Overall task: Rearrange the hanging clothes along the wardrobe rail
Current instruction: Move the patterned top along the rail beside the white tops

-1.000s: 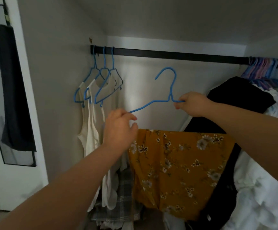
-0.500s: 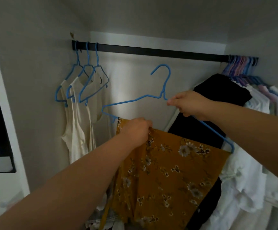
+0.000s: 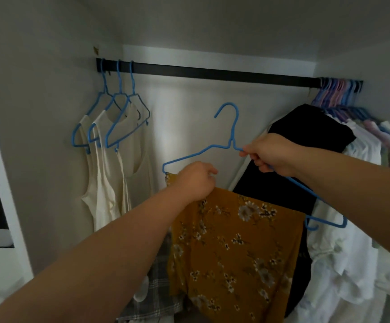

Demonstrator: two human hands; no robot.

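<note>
A black wardrobe rail (image 3: 212, 72) runs across the top of the closet. My right hand (image 3: 271, 155) grips a blue hanger (image 3: 232, 127) just below its hook, and holds it under the rail, off it. A mustard floral garment (image 3: 233, 243) drapes over that hanger's lower bar. My left hand (image 3: 196, 180) is closed on the garment's top edge near the hanger's left end. Three blue hangers (image 3: 119, 117) hang at the rail's left end, with cream tops (image 3: 110, 183) on them.
A dense bunch of blue and pink hangers (image 3: 338, 89) with white and pastel clothes (image 3: 362, 206) crowds the rail's right end, a black garment (image 3: 301, 145) in front. A plaid cloth (image 3: 156, 294) lies low down. The rail's middle stretch carries nothing.
My left hand went from the hanger's left arm down onto the floral garment's top edge. The hanger now tilts down to the right. The camera view shifted slightly.
</note>
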